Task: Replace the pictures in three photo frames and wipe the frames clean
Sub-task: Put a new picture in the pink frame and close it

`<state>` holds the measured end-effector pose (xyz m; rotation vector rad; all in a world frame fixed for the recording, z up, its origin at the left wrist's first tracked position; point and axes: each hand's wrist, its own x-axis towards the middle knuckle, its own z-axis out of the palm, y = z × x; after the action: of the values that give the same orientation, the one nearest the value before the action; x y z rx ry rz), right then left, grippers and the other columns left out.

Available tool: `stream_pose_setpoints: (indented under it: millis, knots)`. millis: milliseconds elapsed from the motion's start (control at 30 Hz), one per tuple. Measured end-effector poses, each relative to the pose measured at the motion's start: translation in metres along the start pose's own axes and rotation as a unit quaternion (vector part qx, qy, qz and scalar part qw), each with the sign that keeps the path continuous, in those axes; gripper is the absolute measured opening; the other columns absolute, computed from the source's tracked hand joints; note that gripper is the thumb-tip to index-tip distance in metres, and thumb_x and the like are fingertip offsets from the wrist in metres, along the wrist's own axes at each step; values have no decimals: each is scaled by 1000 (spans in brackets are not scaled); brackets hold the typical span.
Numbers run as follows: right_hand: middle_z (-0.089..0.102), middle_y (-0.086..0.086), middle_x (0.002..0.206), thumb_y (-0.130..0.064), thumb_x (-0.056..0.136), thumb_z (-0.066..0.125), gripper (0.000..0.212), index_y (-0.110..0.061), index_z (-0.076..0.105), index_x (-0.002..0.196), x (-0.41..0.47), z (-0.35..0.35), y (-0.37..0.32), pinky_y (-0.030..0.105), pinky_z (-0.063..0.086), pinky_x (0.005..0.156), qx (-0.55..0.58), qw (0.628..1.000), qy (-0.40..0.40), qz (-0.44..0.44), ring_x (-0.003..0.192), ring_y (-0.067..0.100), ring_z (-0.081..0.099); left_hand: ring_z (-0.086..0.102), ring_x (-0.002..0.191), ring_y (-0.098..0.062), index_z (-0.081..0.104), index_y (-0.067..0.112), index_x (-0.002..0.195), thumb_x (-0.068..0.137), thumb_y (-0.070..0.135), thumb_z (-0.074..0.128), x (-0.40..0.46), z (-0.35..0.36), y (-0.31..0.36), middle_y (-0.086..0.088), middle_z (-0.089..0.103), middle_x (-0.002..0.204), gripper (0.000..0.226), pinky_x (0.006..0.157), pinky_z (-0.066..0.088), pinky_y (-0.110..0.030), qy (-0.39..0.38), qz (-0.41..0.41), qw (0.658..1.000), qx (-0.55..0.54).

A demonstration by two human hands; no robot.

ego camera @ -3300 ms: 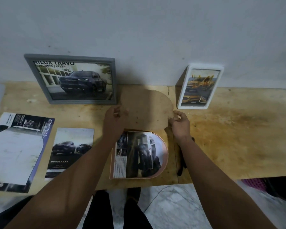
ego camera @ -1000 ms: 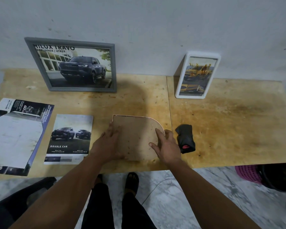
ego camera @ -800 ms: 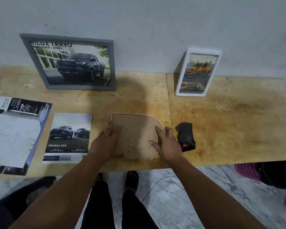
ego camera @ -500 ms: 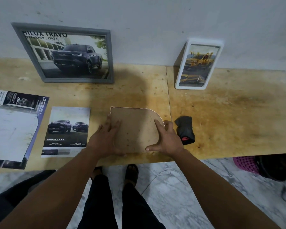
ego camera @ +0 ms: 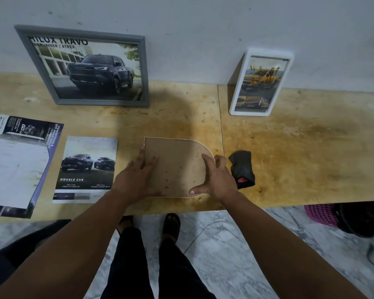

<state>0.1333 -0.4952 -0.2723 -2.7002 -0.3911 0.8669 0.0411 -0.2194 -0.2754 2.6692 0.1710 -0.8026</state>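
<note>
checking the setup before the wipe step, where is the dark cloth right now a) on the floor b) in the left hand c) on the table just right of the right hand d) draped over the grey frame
c: the dark cloth lies on the table beside the right hand, which, with the left hand, rests on the arch-shaped backing board.

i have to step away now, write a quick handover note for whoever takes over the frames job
Left hand: flat, pressing the left side of the arch-shaped frame's backing board.
Right hand: thumb and fingers spread over the board's rounded right edge.
The board lies flat at the table's front middle, back up.
Grey frame and white frame lean on the wall, both holding truck pictures.
Black cloth lies just right of the right hand.
Loose prints lie to the left.
Left: secure the backing, turn the arch frame over, wipe it. Cannot tell if the others are wiped.
</note>
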Motion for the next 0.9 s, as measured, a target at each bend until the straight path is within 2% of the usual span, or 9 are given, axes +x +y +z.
stream_pose_setpoints:
  millis: [167, 333, 433, 533, 667, 767, 900]
  knots:
    - [12, 5, 154, -71, 52, 88, 136, -40, 9, 158, -3, 2, -2, 52, 52, 99, -15, 1000, -8, 11, 137, 36, 39, 11, 157, -40, -9, 36, 163, 81, 78, 62, -5, -2, 10, -11, -37, 164, 116, 125, 19, -47, 18, 13, 1000, 16]
    - [9, 8, 156, -75, 59, 81, 136, -38, -1, 161, -6, -1, -10, 50, 52, 98, -78, 996, -31, 23, 139, 36, 34, 6, 157, -41, -12, 32, 163, 85, 75, 60, -7, -6, 16, -15, -37, 163, 114, 125, 19, -49, -6, 5, 999, 42]
    - [7, 12, 160, -78, 61, 77, 136, -31, -2, 162, -6, -6, -22, 54, 39, 108, -140, 989, -35, 37, 142, 39, 25, 2, 158, -41, -10, 27, 164, 84, 77, 59, -2, -1, 11, -18, -38, 162, 116, 127, 13, -49, 7, 15, 999, 50]
    - [-16, 11, 168, -71, 73, 74, 124, -26, 1, 162, -10, -5, -28, 60, 22, 119, -162, 986, -32, -3, 154, 38, -3, -11, 158, -36, -2, 20, 165, 90, 73, 54, -3, 5, 11, -16, -28, 167, 107, 128, 11, -52, 12, 26, 997, 70]
    - [-27, 7, 167, -66, 98, 42, 90, -23, -4, 163, -22, 12, -10, 64, 9, 122, -174, 980, -47, -86, 154, 27, -24, -8, 158, -32, 8, 16, 165, 97, 71, 22, -11, 24, 5, -9, -17, 169, 89, 126, 18, -57, 45, 49, 995, 75]
    - [-37, 0, 163, -65, 101, 31, 85, -26, -13, 162, -25, 21, 2, 63, -1, 123, -154, 982, -50, -95, 149, 20, -36, -15, 156, -30, -4, 22, 164, 91, 71, 6, -14, 40, -8, -3, -26, 166, 88, 126, 12, -58, 33, 35, 996, 73]
    - [-42, -4, 160, -66, 100, 31, 86, -30, -17, 161, -21, 26, 7, 62, -7, 123, -139, 984, -49, -101, 147, 16, -40, -23, 154, -34, -14, 35, 161, 91, 74, 6, -14, 51, -14, 7, -32, 166, 83, 123, 0, -63, 52, 24, 997, 53]
